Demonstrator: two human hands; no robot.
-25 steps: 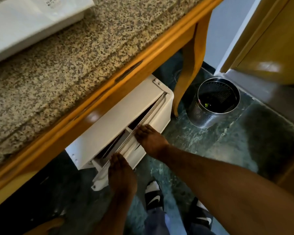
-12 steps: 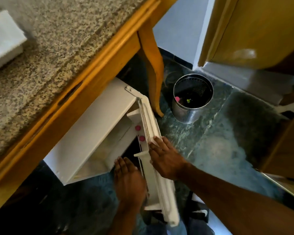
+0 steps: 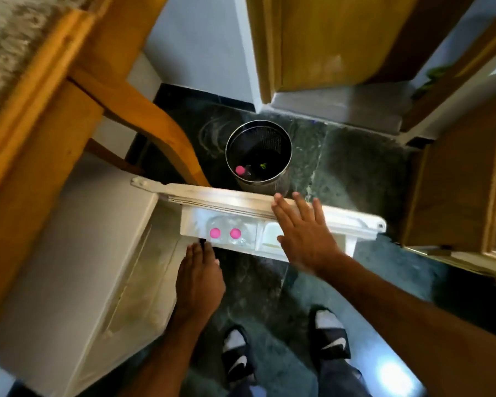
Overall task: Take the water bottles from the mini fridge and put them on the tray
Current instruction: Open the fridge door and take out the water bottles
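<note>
The white mini fridge (image 3: 69, 253) stands under the wooden counter with its door (image 3: 341, 217) swung wide open to the right. Two clear water bottles with pink caps (image 3: 225, 233) stand side by side in the door shelf. My left hand (image 3: 198, 279) hovers just below the bottles, fingers together and pointing at the shelf, holding nothing. My right hand (image 3: 304, 230) is spread flat over the door's top edge, right of the bottles. No tray is in view.
A round metal bin (image 3: 258, 156) stands on the dark green floor just behind the open door. The counter's curved wooden leg (image 3: 155, 130) is left of it. Wooden doors and cabinets (image 3: 455, 181) close off the right. My feet in black slippers (image 3: 284, 348) are below.
The fridge door has swung from nearly closed to fully open, showing the pink-capped bottles. My right hand followed the door outward and now lies open on it. My view tilted down and right.
</note>
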